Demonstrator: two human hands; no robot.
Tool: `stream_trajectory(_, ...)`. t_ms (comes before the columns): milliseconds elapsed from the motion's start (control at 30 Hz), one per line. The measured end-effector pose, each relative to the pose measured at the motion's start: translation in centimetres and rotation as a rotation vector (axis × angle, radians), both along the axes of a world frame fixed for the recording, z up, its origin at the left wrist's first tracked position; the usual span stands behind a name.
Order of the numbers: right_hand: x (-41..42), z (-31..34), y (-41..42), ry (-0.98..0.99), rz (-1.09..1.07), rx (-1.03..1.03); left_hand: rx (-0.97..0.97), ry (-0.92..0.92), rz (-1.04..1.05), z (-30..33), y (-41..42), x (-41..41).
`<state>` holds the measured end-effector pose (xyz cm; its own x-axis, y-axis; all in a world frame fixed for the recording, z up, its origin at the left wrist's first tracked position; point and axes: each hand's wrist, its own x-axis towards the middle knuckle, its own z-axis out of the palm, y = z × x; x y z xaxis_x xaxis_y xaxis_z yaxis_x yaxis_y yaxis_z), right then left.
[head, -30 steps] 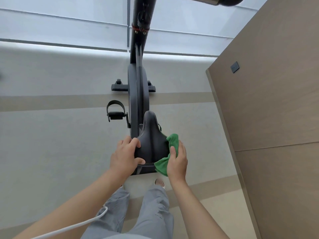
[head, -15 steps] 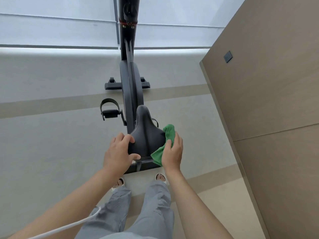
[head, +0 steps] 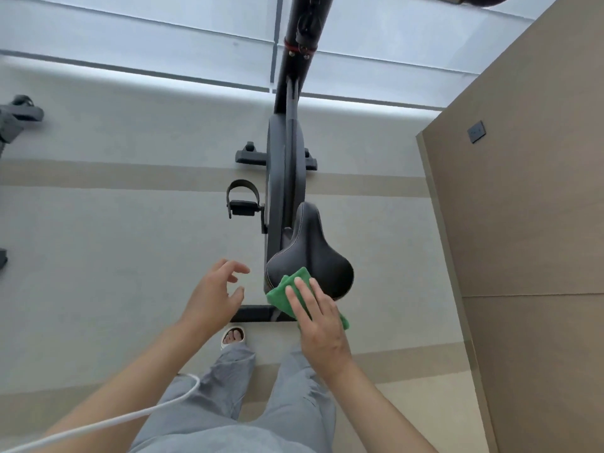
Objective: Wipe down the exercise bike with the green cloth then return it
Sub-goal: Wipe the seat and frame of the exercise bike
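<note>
The dark grey exercise bike stands in front of me, seen from above. Its black saddle is nearest to me. The folded green cloth lies on the saddle's rear edge, pressed down under my right hand, whose fingers are laid flat over it. My left hand hovers to the left of the saddle, off the bike, fingers spread and holding nothing. The cloth's rear part is hidden under my right hand.
A tan wall panel with a small dark socket runs close along the right. Part of another machine shows at the far left. The left pedal sticks out from the bike. A white cable crosses my left arm.
My left hand has let go of the saddle's left side and drawn away, open. My right hand has slid the cloth from the saddle's right side onto its rear edge.
</note>
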<state>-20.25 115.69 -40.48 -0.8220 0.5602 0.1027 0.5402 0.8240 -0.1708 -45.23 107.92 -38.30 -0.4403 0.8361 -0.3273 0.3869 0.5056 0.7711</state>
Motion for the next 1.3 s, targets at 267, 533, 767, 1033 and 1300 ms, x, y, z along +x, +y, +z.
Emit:
stream_trajectory(267,-7.2,-0.5,2.4,-0.254,0.238,0.14,-0.02,-0.043,0.125,-0.5,-2.5,-0.2)
stream_trajectory(533,-19.3,2.8,2.2,-0.966,-0.024,-0.132,-0.003,-0.007,0.209,0.5,-3.0,-1.6)
stream_trajectory(767,-19.7,4.3,2.8,-1.065,0.266,-0.022,0.034,0.001,0.259,1.0,-4.1,-1.4)
stream_trajectory(1033,-5.6,3.0,5.8,-0.4,0.607,0.072,0.057,-0.042,0.185,0.7,-2.2,-0.6)
stream_trajectory(1300,2.7,3.4,12.4,-0.414,0.869,0.302,0.08,-0.06,0.126,1.0,-2.0,-0.1)
